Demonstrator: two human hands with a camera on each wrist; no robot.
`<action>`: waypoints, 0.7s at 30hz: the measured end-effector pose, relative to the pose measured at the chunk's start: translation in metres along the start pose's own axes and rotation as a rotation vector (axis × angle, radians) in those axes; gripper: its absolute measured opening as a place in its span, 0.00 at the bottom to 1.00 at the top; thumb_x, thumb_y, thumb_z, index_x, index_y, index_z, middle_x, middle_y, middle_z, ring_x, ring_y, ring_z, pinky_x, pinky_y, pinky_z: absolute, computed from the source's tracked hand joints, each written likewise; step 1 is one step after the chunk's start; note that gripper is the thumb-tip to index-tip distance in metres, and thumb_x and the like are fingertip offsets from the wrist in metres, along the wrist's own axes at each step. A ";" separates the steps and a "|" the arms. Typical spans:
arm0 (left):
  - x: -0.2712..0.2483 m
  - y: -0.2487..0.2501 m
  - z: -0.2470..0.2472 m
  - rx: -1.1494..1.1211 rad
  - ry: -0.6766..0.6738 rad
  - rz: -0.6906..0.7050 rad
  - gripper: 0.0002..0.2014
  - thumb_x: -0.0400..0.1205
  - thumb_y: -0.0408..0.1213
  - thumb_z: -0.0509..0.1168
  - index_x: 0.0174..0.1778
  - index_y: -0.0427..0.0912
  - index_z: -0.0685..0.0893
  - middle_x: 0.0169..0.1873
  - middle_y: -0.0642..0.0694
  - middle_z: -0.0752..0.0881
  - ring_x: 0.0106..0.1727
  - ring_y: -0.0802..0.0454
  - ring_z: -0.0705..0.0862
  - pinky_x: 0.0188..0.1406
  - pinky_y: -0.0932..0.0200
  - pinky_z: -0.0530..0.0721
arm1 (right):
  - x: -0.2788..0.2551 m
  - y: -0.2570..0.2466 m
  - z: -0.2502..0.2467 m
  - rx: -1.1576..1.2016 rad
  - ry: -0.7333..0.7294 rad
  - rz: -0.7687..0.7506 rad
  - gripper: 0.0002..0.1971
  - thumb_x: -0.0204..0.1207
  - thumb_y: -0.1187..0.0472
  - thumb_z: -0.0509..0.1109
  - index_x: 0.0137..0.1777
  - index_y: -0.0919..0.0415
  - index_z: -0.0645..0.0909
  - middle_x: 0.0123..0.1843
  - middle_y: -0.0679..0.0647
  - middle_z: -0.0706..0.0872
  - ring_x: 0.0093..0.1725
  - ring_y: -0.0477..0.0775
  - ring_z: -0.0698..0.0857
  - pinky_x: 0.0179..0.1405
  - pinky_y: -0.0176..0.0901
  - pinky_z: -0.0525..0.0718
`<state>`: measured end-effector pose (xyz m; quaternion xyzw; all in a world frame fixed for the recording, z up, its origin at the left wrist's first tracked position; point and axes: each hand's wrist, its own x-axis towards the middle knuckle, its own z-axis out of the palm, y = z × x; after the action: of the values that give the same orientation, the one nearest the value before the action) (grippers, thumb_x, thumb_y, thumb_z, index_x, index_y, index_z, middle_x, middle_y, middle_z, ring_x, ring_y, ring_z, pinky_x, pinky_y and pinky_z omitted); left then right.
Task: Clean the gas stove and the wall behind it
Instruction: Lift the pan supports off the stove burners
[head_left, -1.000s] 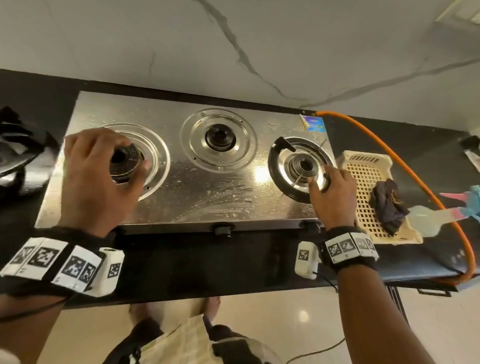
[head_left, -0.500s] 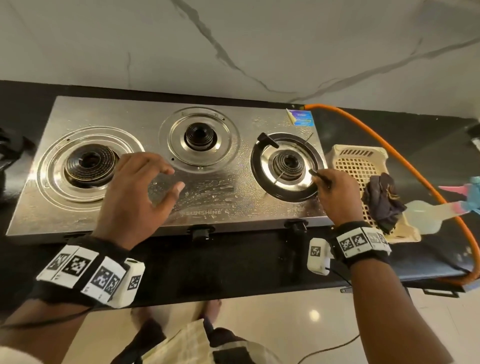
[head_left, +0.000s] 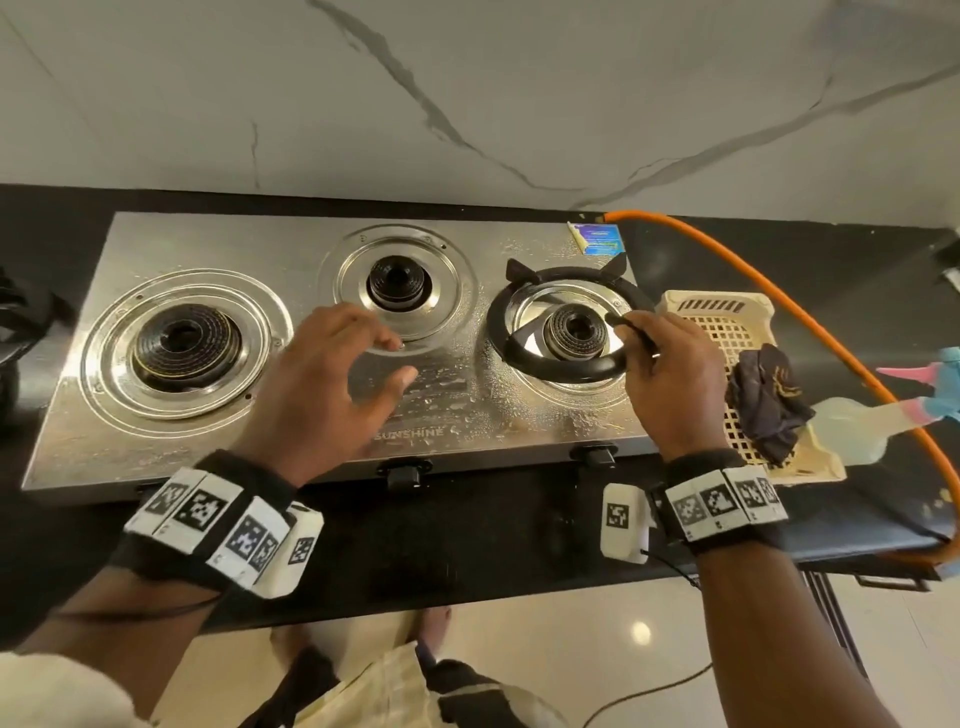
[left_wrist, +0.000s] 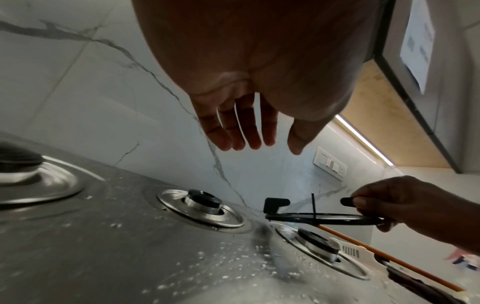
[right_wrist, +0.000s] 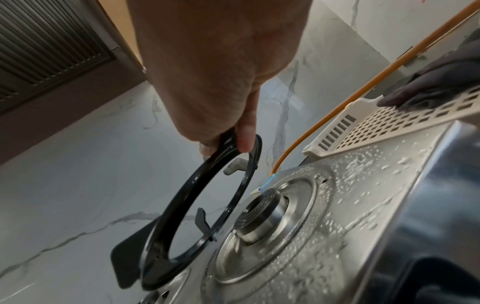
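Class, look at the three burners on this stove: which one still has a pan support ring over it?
The right burner. The right hand grips a black pan support ring above it; the left burner and middle burner are bare.

Stove top (head_left: 457, 405) open in front – burners (head_left: 397, 283) jut up

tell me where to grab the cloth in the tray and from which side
Pinch the cloth at its bunched top, coming straight down from above. It lies crumpled in a heap on the tray, with raised folds for the fingers, and nothing sits over it.
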<state>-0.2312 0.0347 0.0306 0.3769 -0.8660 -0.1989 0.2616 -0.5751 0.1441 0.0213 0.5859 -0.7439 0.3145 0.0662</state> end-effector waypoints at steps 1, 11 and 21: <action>0.003 0.003 0.003 -0.023 -0.020 -0.002 0.13 0.83 0.49 0.72 0.57 0.45 0.85 0.57 0.51 0.83 0.56 0.56 0.78 0.53 0.57 0.79 | 0.000 -0.002 0.000 0.009 0.020 -0.005 0.08 0.87 0.62 0.71 0.57 0.65 0.89 0.46 0.57 0.90 0.44 0.55 0.85 0.44 0.53 0.85; 0.014 0.023 0.020 -0.107 -0.119 -0.030 0.28 0.83 0.61 0.66 0.73 0.46 0.82 0.63 0.54 0.83 0.59 0.60 0.81 0.58 0.57 0.85 | -0.008 -0.053 0.015 0.127 0.077 -0.070 0.07 0.87 0.65 0.72 0.60 0.66 0.89 0.51 0.56 0.91 0.49 0.53 0.86 0.48 0.50 0.86; -0.015 -0.009 -0.010 0.074 0.051 -0.179 0.09 0.85 0.42 0.72 0.56 0.42 0.91 0.42 0.50 0.87 0.41 0.57 0.80 0.44 0.61 0.75 | -0.014 -0.117 0.065 0.266 -0.042 -0.119 0.09 0.87 0.63 0.74 0.63 0.64 0.89 0.51 0.53 0.91 0.49 0.50 0.85 0.48 0.48 0.86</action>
<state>-0.2114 0.0390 0.0286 0.4669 -0.8288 -0.1798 0.2507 -0.4465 0.1067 0.0091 0.6388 -0.6610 0.3936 -0.0091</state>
